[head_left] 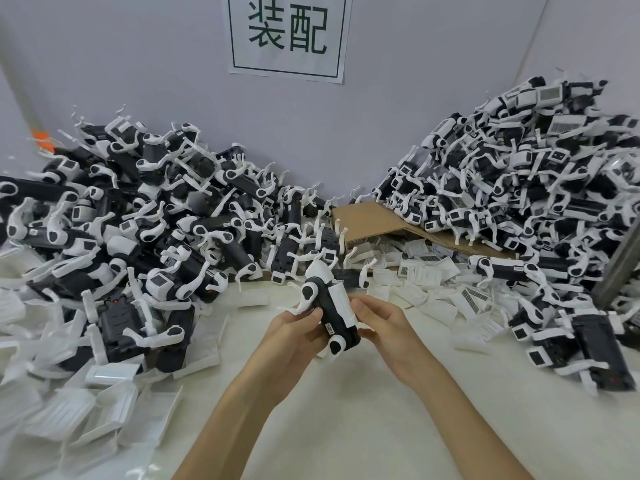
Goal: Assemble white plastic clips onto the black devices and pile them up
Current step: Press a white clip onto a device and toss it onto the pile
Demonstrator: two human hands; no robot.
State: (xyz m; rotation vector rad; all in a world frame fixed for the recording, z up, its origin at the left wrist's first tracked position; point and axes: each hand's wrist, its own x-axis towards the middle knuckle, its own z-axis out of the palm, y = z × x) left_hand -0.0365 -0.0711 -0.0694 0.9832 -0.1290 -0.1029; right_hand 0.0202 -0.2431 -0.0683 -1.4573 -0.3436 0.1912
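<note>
Bare forearms are framing the bottom of the view above the pale table, and both hands are meeting at its middle. At far left, loose white clips are lying in a thick drift along the near edge, and behind them a left heap of black bodies with white arms is banking up against the wall. Next, the left hand is gripping the black device from below, its fingers curled around the lower side and holding it off the table, tilted with one end towards the wall. A white clip is sitting along the device's upper face, and the right hand is pinching that clip against the body, thumb on top. This looks like the seating step: the clip is in place, but whether it is fully snapped home is not clear. Further right, a cardboard sheet is slanting under the right heap, where many pieces are showing labelled white plates, so that is probably the finished pile. The next move is likely calling for a firm squeeze along the clip, then a toss rightward.
</note>
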